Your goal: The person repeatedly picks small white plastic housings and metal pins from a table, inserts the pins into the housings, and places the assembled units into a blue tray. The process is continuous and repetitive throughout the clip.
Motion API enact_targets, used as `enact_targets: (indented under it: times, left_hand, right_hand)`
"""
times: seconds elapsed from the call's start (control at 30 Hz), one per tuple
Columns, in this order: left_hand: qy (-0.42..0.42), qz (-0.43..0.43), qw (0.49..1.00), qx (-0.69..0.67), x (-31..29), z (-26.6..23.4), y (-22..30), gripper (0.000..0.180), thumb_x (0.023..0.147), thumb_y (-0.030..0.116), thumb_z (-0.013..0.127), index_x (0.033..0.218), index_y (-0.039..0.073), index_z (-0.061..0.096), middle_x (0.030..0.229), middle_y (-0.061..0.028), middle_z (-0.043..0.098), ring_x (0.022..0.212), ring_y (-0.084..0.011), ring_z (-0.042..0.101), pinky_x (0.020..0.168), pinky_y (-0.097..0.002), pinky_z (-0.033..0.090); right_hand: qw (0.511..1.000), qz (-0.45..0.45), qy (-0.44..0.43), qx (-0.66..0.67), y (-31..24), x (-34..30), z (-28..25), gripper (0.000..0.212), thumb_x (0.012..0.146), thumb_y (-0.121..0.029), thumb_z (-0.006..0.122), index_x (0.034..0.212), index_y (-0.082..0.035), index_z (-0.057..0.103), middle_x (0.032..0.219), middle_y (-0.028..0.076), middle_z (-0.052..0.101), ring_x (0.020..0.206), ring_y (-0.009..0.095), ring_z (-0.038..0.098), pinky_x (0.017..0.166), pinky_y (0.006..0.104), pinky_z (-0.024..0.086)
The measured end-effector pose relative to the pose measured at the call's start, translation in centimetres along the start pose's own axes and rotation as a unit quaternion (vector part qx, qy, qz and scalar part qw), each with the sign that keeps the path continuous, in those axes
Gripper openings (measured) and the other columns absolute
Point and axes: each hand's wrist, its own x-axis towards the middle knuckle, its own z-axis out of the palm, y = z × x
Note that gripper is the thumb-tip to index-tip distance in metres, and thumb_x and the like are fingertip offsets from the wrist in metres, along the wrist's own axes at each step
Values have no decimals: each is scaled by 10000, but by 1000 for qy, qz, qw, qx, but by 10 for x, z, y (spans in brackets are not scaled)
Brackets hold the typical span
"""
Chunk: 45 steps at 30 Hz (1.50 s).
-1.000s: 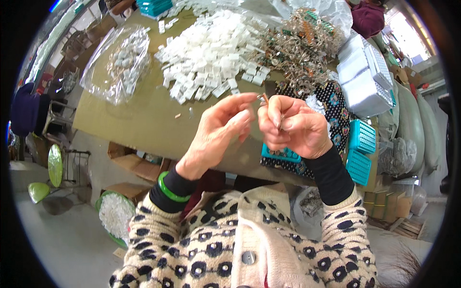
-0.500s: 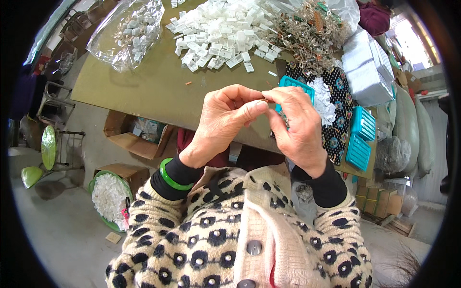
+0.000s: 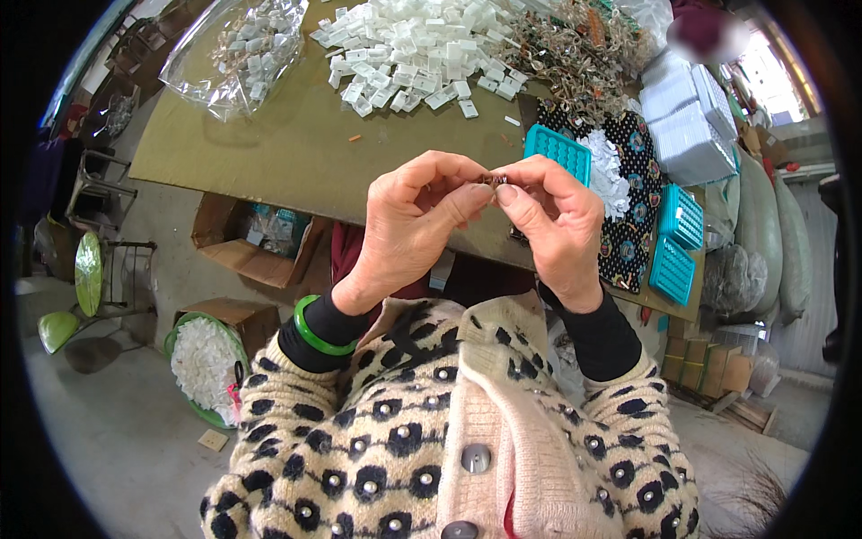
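Note:
Above the table's near edge, my left hand and my right hand meet, thumbs and forefingers pinched together. Between their fingertips is a small, dark, coiled-looking metal piece; both hands grip it, and the fingers partly cover it. Just beyond my right hand lies a teal tray with rows of slots. Beside it are small white flat pieces on a black patterned cloth. A large pile of white plastic cases lies farther back.
A tangled heap of thin metal parts sits at the back right, near white stacked trays. More teal trays stand at the right edge. A clear bag lies back left. Below are an open carton and a basin of white pieces.
My right thumb has come up against its forefinger, pinching the small piece, which shows more clearly between the fingertips. Both hands have shifted slightly.

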Motion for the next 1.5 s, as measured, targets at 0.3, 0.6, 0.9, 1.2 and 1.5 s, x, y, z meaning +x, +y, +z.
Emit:
enact_targets:
  times: [0.3, 0.6, 0.9, 1.2, 1.5]
  left_hand:
    - [-45, -133, 939, -314, 0, -4, -6, 123, 918, 100, 679, 979, 15, 614, 805, -75, 670, 687, -143, 659, 572, -268, 539]
    - [-108, -244, 860, -434, -1, 3, -8, 176, 960, 192, 630, 940, 25, 581, 790, -97, 648, 654, -188, 651, 555, -301, 538]
    - [-97, -224, 872, -425, 4, 12, -17, 214, 967, 247, 619, 929, 49, 547, 787, -78, 605, 627, -191, 611, 558, -307, 520]
    - [-79, -201, 919, -331, 3, 25, -5, 204, 956, 219, 639, 920, 33, 562, 774, -110, 622, 673, -195, 605, 574, -299, 501]
    - [-125, -212, 867, -433, 3, 24, -5, 216, 971, 231, 615, 921, 25, 570, 838, -87, 637, 676, -161, 624, 578, -286, 511]
  right_hand:
    - [981, -128, 5, -147, 6, -1, -2, 144, 808, 23, 712, 941, -5, 665, 808, 90, 641, 690, 213, 615, 621, 288, 481]
    - [985, -150, -43, -79, 7, 1, -18, 156, 777, 102, 659, 899, 3, 657, 849, 97, 646, 723, 221, 630, 635, 297, 494]
    - [978, -172, -7, -115, 16, 3, -23, 106, 792, 70, 632, 872, 3, 614, 837, 125, 638, 718, 279, 637, 622, 325, 501]
    - [995, -101, -5, -22, 12, 3, -29, 83, 737, 57, 590, 736, -17, 552, 800, 97, 647, 671, 231, 615, 592, 311, 467]
    - [955, 151, -42, 250, 19, -4, -32, 94, 731, 7, 567, 640, 30, 564, 768, 75, 629, 711, 125, 533, 662, 263, 410]
